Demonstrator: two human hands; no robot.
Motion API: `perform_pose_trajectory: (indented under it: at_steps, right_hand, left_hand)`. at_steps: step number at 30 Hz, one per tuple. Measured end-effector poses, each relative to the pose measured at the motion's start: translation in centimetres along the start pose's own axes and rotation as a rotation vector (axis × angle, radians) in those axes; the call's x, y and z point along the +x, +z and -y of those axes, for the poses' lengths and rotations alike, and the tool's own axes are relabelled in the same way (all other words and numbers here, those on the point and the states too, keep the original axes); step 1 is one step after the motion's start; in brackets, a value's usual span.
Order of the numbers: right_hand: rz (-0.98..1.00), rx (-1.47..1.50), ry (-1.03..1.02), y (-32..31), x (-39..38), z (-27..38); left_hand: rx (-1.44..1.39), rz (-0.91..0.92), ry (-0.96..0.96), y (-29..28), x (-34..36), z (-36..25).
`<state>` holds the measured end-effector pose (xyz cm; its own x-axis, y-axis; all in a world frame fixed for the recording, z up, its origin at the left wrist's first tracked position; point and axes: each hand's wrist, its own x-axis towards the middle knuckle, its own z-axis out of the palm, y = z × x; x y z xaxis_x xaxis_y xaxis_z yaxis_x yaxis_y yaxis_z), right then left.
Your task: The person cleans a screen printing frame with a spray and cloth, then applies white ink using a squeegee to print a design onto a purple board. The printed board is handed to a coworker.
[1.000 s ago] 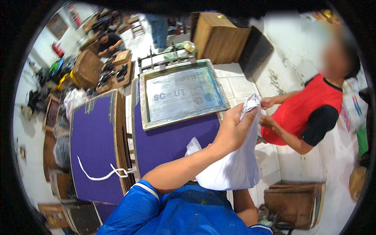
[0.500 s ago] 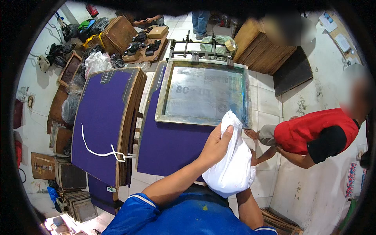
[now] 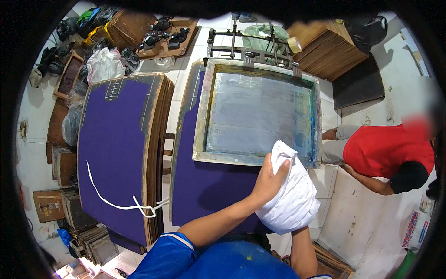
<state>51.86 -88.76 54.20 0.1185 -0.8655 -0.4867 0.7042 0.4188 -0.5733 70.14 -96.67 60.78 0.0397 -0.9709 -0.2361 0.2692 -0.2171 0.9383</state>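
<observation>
My left hand [image 3: 271, 182] is closed round the gathered top of a soft white bag [image 3: 292, 202], its thumb across the front. The bag bulges below the grip, tilted over the near right corner of a screen printing frame [image 3: 251, 159]. My right forearm [image 3: 304, 253] rises to the bag's underside; the bag hides that hand and its fingers. Within the frame, the greyish mesh [image 3: 258, 114] carries faint markings and blue-green stains along its right side. Beneath the frame lies a board with a purple surface [image 3: 218, 190].
A metal hinge clamp [image 3: 248, 56] joins the frame's far edge. On the left stands another purple-topped board stack [image 3: 116, 153] with a white cord [image 3: 109, 199] across it. A person in a red shirt [image 3: 381, 151] sits at the right, near stacked brown boards [image 3: 325, 49].
The bag and my left hand have shifted slightly right. My view has moved, so the frame appears larger and further right. The other person's hands appear farther from the bag.
</observation>
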Motion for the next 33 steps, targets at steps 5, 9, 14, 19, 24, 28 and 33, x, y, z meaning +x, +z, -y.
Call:
perform_pose_trajectory:
  at_steps: [5,9,14,19,24,28,33]
  right_hand:
    - [-0.143,-0.244,0.151,1.1,2.5,0.4]
    - [-0.204,-0.616,0.242,2.9,3.4,0.9]
    - [-0.068,-0.306,0.173,4.6,4.4,0.3]
    - [-0.075,-0.101,0.211,4.9,5.5,-0.5]
    - [-0.127,-0.058,0.208,4.1,6.0,-1.1]
    - [0.053,0.062,0.192,3.5,6.5,-1.5]
    - [-0.091,-0.100,0.230,4.6,6.8,-0.5]
  left_hand:
    - [-0.155,0.149,-0.118,-2.7,2.4,0.1]
    - [-0.240,0.134,-0.264,-4.9,3.5,0.4]
    - [-0.424,0.040,-0.298,-6.8,4.3,1.0]
    - [-0.614,0.141,-0.331,-9.3,4.7,1.2]
    - [-0.335,0.312,-0.211,-12.0,5.6,1.9]
    - [-0.381,0.305,-0.103,-12.5,5.9,2.8]
    - [-0.403,0.084,-0.240,-10.9,5.6,3.8]
